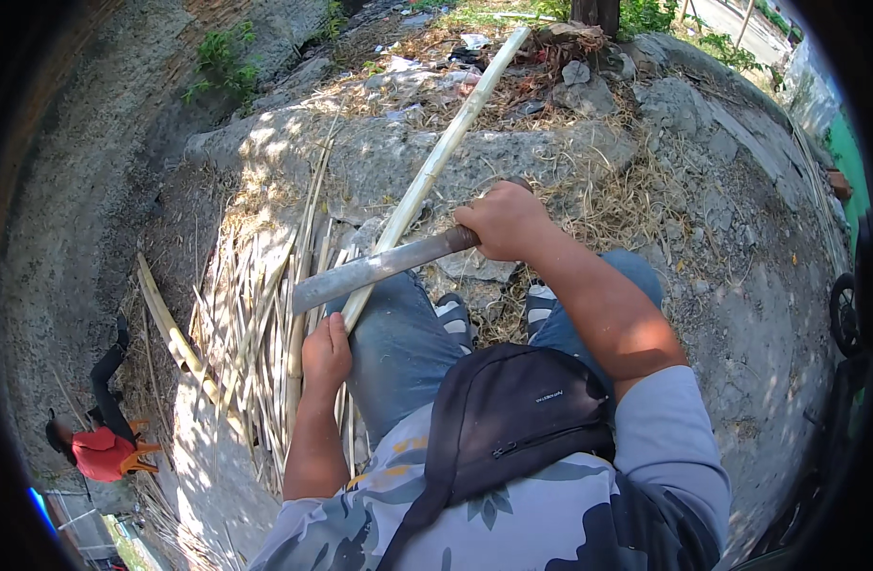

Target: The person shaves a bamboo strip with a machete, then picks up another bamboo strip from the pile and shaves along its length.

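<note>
Nearest to us, a black sling bag (512, 419) lies across our chest over a grey camouflage shirt (588, 514); blue jeans (398, 352) cover our knees, and grey sandals (455, 319) show between them.

Our left hand (325, 354) is closed around the near end of a long pale bamboo pole (436, 162), beside the left knee. The pole runs from this hand up and away to the far right, its far end lying among debris by a tree base (596, 13).

Our right hand (503, 221) is clamped on the handle of a machete (384, 266). Its flat grey blade extends left and crosses the pole just beyond the left hand; we cannot tell if the edge is touching the pole.

Left of the knees, a heap of split bamboo strips (255, 324) spreads on the ground, with a thicker bamboo piece (175, 338) at its left edge.

Beyond, a rough concrete slab (379, 152) carries dry grass (627, 200) and broken rubble (588, 90).

At near left, well apart from us, another person in a red top (101, 447) bends over. A wheel (843, 314) shows at the right rim.
</note>
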The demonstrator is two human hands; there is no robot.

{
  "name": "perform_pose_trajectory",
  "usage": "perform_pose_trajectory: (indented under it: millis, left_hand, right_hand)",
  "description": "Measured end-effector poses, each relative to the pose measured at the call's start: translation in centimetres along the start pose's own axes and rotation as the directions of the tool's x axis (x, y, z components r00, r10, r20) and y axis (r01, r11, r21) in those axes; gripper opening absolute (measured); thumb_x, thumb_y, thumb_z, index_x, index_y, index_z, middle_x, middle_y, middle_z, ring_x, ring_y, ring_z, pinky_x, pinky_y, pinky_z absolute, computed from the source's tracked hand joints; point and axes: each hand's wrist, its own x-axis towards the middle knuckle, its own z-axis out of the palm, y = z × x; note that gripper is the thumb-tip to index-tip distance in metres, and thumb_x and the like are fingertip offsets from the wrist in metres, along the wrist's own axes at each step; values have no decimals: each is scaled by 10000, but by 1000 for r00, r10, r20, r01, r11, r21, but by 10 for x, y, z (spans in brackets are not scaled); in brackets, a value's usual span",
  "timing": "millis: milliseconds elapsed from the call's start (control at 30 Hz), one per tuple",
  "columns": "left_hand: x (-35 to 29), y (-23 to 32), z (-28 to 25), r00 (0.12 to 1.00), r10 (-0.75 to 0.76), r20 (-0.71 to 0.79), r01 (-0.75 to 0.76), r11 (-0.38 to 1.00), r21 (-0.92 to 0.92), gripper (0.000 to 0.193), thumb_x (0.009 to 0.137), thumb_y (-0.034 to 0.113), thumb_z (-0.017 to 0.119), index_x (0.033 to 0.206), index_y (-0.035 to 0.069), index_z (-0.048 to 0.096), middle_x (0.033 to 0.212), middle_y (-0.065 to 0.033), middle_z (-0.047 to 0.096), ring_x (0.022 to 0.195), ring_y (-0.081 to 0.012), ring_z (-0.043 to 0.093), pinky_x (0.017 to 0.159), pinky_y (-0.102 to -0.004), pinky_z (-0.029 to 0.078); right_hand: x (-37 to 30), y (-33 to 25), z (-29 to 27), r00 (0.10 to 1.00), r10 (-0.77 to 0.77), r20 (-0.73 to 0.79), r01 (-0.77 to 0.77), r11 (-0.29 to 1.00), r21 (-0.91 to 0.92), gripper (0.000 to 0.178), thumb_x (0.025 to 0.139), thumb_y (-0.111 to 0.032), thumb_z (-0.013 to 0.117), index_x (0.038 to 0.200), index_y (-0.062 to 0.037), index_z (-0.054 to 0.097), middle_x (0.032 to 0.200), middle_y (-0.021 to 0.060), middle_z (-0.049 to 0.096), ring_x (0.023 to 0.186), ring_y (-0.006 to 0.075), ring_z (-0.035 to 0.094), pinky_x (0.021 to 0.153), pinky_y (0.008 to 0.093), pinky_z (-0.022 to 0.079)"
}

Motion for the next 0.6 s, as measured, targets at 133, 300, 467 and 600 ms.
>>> perform_pose_trajectory:
  millis: [133,300,467,600]
  left_hand:
    - [-3,-7,5,999,-16,-32,13,996,-86,486,1089,369,414,991,-18,691,835,-290,674,794,-499,649,710,-544,491]
    - [-3,-23,14,996,-14,-83,2,990,-143,503,1092,372,412,1005,-40,689,819,-295,665,784,-489,651,701,-526,489]
    - [1,-13,8,997,-78,-10,76,988,-132,526,1095,385,402,997,-49,682,799,-274,661,760,-460,650,694,-494,488]
    - [-1,-13,12,995,-96,-42,87,979,-182,522,1096,381,402,988,-49,677,784,-252,650,744,-423,648,694,-481,484]
  right_hand:
    - [-2,45,-2,906,403,-132,-384,911,151,243,773,-216,720,968,-92,646,841,135,701,859,364,689,771,493,536]
    - [-12,77,-6,592,805,-32,-675,517,527,319,824,-229,688,1093,-59,675,961,190,731,936,375,706,862,478,537]
    - [-19,75,-5,622,781,-59,-633,545,549,338,816,-236,696,1102,-57,683,973,206,726,928,385,704,830,483,536]
    - [-14,53,-4,774,632,-45,-551,706,445,339,800,-235,725,1103,-90,681,969,187,722,941,388,693,827,499,536]
